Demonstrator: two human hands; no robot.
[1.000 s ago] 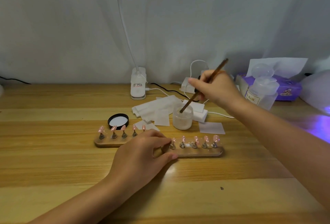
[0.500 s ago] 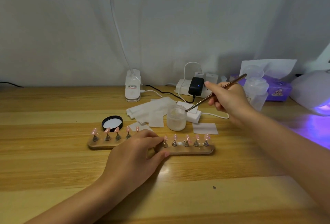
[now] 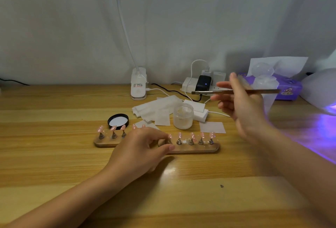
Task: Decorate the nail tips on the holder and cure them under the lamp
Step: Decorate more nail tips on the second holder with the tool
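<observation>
Near the wooden table's (image 3: 54,155) middle, the holder (image 3: 196,148) carries pink nail tips (image 3: 211,134); the left hand (image 3: 140,152) pinches its centre. At 2 o'clock, the blurred right hand (image 3: 241,104) grips a level brush (image 3: 234,92), above the open jar (image 3: 183,116).

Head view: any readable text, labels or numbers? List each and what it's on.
None can be read.
Red-and-white sticker on the white clip lamp base: print too blurred.
Purple tissue box: cartoon picture, no legible words.
Frosted plastic jar, black round lid, wooden nail tip holder: no lettering visible.
</observation>
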